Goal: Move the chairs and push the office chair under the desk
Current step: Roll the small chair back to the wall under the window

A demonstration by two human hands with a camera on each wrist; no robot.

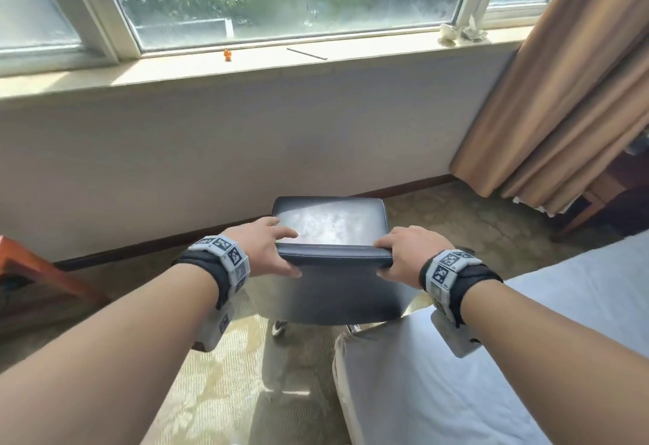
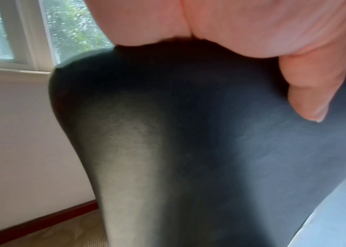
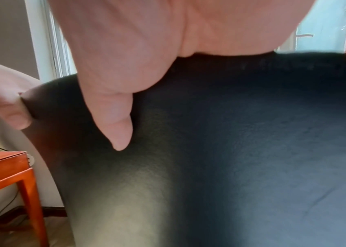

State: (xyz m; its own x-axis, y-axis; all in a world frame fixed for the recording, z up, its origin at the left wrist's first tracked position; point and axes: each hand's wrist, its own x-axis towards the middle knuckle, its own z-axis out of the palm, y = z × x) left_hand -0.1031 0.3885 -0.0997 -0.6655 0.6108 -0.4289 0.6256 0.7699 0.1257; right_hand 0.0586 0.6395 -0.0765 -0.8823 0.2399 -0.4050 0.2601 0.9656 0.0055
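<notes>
A black leather office chair (image 1: 330, 223) faces the wall under the window, its back towards me. My left hand (image 1: 270, 251) grips the left end of the backrest's top edge, fingers over the front and thumb on the rear. My right hand (image 1: 407, 255) grips the right end the same way. In the left wrist view the thumb presses the chair's back (image 2: 189, 150). From the right wrist the backrest (image 3: 231, 150) fills the frame, and the left hand (image 3: 5, 100) shows at its far corner. One chrome caster (image 1: 281, 328) peeks out below the chair.
A bed with white sheets (image 1: 491, 357) lies close at the right, its corner almost against the chair. A reddish wooden table (image 1: 31, 269) stands at the left. Brown curtain (image 1: 562, 86) hangs at the right, dark furniture behind it. Patterned carpet (image 1: 224, 374) runs between table and bed.
</notes>
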